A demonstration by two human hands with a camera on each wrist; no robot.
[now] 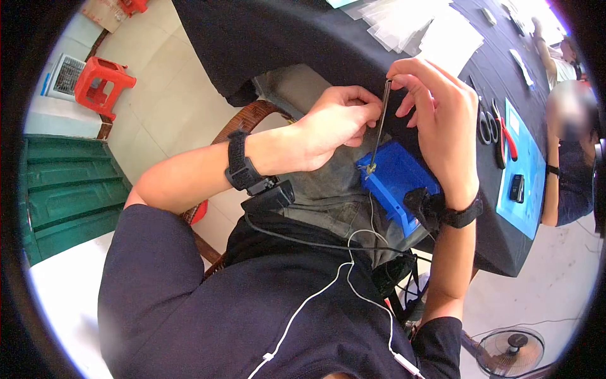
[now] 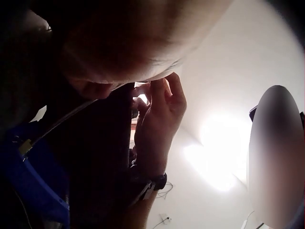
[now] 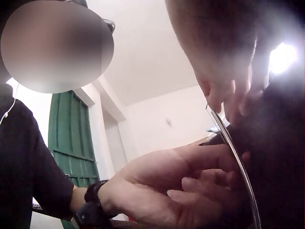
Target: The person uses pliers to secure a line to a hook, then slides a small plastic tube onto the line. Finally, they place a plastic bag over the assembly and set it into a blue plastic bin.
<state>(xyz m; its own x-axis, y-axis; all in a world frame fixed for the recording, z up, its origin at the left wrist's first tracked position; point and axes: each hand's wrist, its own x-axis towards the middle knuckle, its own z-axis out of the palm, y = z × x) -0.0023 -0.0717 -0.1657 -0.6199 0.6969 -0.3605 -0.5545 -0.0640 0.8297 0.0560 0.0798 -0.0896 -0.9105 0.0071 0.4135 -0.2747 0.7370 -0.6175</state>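
Observation:
A thin bundle of long, shiny strands [image 1: 379,136] stretches from the fingers down to a small yellowish piece [image 1: 371,168] at the edge of a blue plastic tray [image 1: 398,183]. The tray rests over the person's lap. My right hand [image 1: 445,117] pinches the upper end of the strands between thumb and fingertips, its other fingers bent. Lower along the bundle, my left hand [image 1: 334,126] has its thumb and curled fingers pinched at the strands. In the right wrist view the strands [image 3: 236,152] curve downward past the left hand's fingers [image 3: 214,183].
On the black-covered table [image 1: 278,38] lie clear plastic sleeves [image 1: 404,25], black-handled scissors [image 1: 486,126], red-handled pliers [image 1: 509,144] and a blue mat [image 1: 527,158] with a small black object [image 1: 517,188]. Earphone wires [image 1: 309,297] hang over the chest. Another person sits beyond the mat.

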